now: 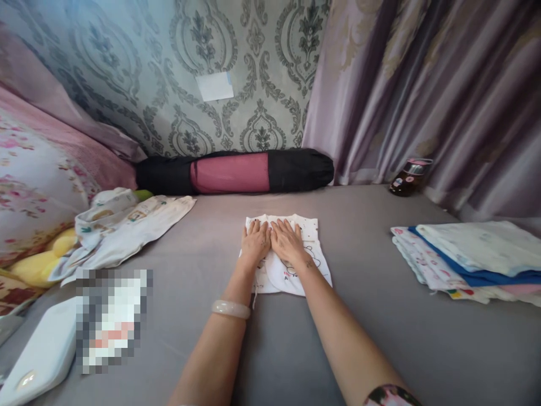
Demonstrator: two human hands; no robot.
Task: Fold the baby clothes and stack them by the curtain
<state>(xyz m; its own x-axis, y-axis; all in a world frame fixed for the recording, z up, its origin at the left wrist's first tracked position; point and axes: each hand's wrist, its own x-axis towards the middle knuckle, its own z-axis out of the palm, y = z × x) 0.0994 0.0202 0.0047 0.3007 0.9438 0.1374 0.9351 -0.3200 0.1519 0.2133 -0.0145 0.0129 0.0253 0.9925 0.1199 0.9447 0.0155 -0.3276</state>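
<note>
A small white cloth garment [310,228] with printed drawings and letters lies folded on the grey sheet, in the middle of the head view. My left hand [256,241] rests flat on its upper left part, fingers stretched out and pointing away from me. Beside it, almost touching, my right hand [287,239] lies flat on the upper middle of the garment, fingers also extended. Both palms cover part of the print. A pale bangle [231,309] circles my left wrist. What kind of garment it is I cannot tell.
Folded cloths [473,248] are stacked at the right. A dark bottle [408,177] stands by the curtain. Along the wall lies a black and pink roll [230,172]. At the left are a printed garment [127,231], a yellow plush toy [36,268] and a white device [44,347].
</note>
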